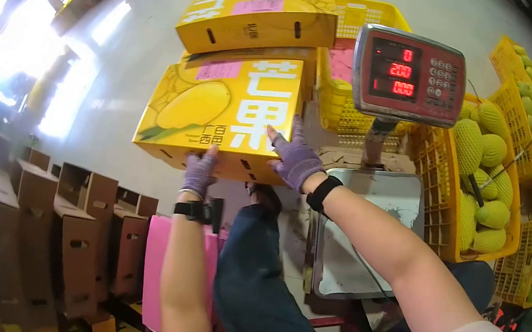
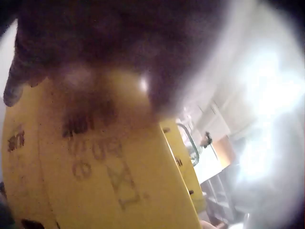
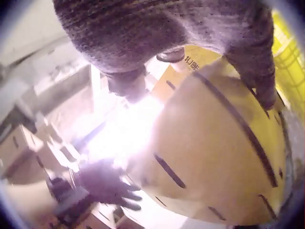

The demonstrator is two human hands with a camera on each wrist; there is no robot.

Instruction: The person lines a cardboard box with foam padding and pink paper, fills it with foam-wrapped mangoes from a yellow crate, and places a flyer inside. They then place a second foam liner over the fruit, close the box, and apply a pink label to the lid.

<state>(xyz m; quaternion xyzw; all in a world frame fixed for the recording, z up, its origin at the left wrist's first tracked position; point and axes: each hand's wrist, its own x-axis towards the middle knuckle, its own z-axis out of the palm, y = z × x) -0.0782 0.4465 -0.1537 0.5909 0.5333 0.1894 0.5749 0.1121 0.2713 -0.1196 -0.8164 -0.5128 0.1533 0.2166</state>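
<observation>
A yellow mango box (image 1: 220, 105) with large white characters and a mango picture lies in front of me, its top facing up. My left hand (image 1: 199, 174), in a purple knit glove with bare fingertips, is at the box's near side. Its fingers look straight and spread in the right wrist view. My right hand (image 1: 297, 161), gloved alike, rests against the near right corner, thumb over the top and a finger along the right side. The left wrist view shows the box's printed side (image 2: 105, 162) close up, under the dark, blurred glove.
Behind stands another mango box (image 1: 264, 11). To the right are a scale display (image 1: 407, 77), its metal platform (image 1: 371, 233) and a yellow crate (image 1: 433, 187) of net-wrapped mangoes. Brown cartons (image 1: 77, 240) line the left, near a pink sheet (image 1: 156, 274). More crates of green mangoes stand far right.
</observation>
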